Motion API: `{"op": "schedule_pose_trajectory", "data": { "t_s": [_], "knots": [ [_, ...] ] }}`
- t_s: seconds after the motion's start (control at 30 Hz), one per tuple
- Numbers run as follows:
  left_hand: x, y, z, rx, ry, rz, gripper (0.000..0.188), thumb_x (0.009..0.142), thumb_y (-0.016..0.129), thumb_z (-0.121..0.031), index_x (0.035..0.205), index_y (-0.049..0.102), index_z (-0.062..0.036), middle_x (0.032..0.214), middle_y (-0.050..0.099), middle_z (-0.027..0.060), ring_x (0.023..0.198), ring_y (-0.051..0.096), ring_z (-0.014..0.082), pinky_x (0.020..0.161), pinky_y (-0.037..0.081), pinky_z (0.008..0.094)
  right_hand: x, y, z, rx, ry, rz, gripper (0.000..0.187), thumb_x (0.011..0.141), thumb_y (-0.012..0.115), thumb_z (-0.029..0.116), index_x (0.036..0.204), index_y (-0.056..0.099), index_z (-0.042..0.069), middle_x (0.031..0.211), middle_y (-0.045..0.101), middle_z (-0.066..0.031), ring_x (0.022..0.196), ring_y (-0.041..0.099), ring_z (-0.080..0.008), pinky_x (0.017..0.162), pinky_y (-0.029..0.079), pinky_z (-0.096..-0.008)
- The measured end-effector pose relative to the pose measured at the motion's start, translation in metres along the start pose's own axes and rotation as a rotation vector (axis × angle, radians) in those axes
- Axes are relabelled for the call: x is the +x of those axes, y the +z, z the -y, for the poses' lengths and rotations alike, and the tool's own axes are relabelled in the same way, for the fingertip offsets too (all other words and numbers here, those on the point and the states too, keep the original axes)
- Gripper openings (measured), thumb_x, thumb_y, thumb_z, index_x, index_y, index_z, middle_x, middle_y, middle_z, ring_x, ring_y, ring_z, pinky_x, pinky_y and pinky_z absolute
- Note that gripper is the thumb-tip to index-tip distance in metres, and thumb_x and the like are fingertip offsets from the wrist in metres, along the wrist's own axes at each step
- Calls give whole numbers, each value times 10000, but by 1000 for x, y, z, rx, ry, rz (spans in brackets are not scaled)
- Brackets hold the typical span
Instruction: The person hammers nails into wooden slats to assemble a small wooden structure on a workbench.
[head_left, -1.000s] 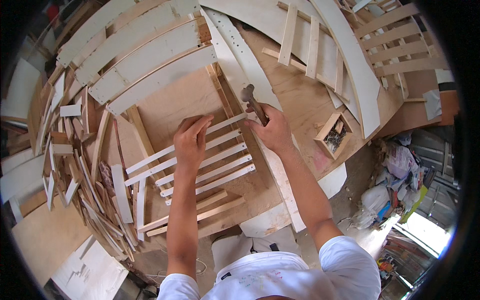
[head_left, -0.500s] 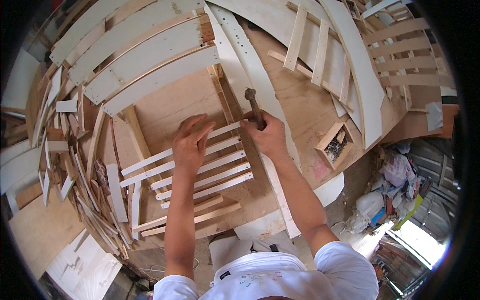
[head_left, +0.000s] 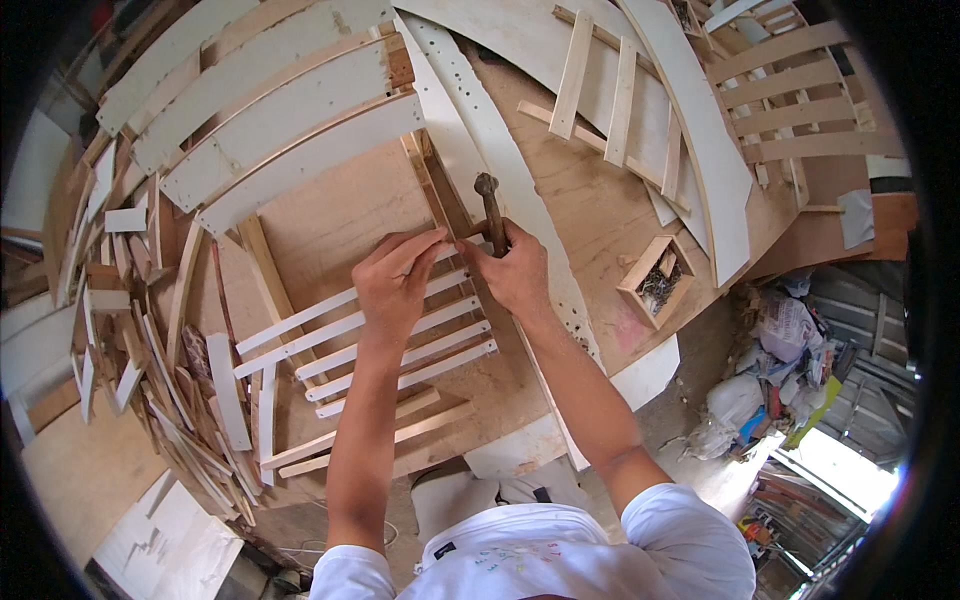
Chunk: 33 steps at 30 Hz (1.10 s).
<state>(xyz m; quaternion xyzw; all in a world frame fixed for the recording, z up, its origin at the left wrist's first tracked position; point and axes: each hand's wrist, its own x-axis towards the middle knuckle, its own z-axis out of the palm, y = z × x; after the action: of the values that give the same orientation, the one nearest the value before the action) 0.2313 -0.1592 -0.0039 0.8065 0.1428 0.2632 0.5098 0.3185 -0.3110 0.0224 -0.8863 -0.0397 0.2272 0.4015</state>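
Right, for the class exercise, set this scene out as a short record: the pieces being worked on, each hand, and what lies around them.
Workpieces: five white slats, roughly parallel
Left hand: fingertips pinched together near the right end of the farthest slat; whether they hold anything is too small to tell
Right hand: grip closed round the handle of a hammer, its head pointing away from the body
Surface: plywood worktop
To the right: open wooden box of what look like nails
To the left: heap of wood offcuts
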Motion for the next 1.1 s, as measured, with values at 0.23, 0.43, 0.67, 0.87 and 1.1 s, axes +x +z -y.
{"op": "schedule_pose_trajectory", "data": {
  "t_s": [0.23,0.43,0.67,0.87,1.1],
  "knots": [
    [-5,10,5,101,35,19,209,849,828,-12,1053,827,-61,926,809,110,815,792,216,692,610,310,1,5,-9,19,-35,-34,384,842,858,354,1004,756,21,701,671,-126,647,639,-253,663,511,-394],
    [-5,12,3,110,59,44,188,842,822,7,1019,816,-58,934,813,96,827,794,232,720,626,312,0,7,-11,47,-33,-35,341,855,844,300,1040,755,28,771,722,-170,733,722,-287,716,545,-400],
    [-4,11,1,173,153,82,300,823,804,46,1078,824,-112,991,814,99,891,799,238,736,632,334,0,7,-10,78,-24,-30,315,855,840,256,1060,760,32,808,746,-179,771,747,-299,746,560,-399],
    [-8,13,3,237,179,100,406,829,776,81,1157,822,-153,1012,798,108,901,783,237,737,635,346,0,9,-12,97,-11,-26,318,854,839,268,1066,764,43,757,722,-168,711,712,-287,708,538,-396],
    [-6,7,4,99,94,65,386,844,741,117,1126,820,-136,1010,751,102,841,745,204,670,594,336,1,14,-20,121,-86,-93,335,840,852,321,1034,781,57,588,521,-32,577,493,-149,587,421,-336]
  ]
}}
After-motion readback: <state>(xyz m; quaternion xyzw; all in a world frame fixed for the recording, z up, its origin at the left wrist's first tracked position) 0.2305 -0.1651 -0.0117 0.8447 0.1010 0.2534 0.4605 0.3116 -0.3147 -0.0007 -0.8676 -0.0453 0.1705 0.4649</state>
